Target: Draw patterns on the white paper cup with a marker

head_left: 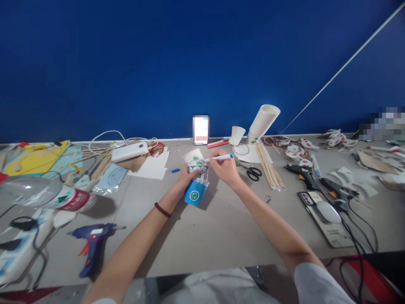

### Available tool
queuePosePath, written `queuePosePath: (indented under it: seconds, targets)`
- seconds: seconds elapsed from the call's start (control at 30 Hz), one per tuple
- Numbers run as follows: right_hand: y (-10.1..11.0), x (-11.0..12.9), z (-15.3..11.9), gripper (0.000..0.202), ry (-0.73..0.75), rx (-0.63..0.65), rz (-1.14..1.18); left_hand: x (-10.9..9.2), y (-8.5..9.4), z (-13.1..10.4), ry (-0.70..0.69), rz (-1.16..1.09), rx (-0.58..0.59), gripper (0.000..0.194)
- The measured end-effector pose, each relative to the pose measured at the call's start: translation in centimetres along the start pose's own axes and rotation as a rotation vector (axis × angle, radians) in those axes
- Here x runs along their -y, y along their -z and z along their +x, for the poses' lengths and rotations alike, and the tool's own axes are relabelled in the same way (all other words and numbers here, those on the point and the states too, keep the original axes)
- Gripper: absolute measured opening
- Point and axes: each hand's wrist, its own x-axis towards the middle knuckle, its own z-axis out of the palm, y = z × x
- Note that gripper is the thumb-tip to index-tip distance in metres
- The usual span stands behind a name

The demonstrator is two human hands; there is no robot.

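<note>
My left hand (187,176) is wrapped round a paper cup (196,195) decorated in blue and white, with a green round mark on its blue side. The cup lies tilted, its white end pointing away from me. Between the fingers of my right hand (224,164) is a white marker (224,157) with a blue end, its tip at the cup's patterned edge. A small blue marker cap (175,170) lies on the table left of the cup. Just behind the cup stands a lit phone screen (201,130) against the blue wall.
Scissors (253,173), wooden sticks (268,166) and a leaning stack of paper cups (264,120) lie right of my hands. A blue glue gun (93,245), water bottle (53,195) and power strip (23,249) occupy the left. Far right are a phone (325,219) and black glue guns (337,192) with cables.
</note>
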Motion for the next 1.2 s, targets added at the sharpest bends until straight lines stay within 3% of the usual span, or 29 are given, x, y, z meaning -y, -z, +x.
queuePosePath:
  seconds: [0.77,1.2]
  targets:
    - [0.4,-0.1,0.2,0.009,-0.058,0.021,0.018,0.3,0.2,0.1,0.004,0.004,0.003,0.059]
    - [0.6,0.6,0.4,0.006,-0.176,0.069,0.164,1.0,0.7,0.6,0.033,-0.016,0.035,0.062]
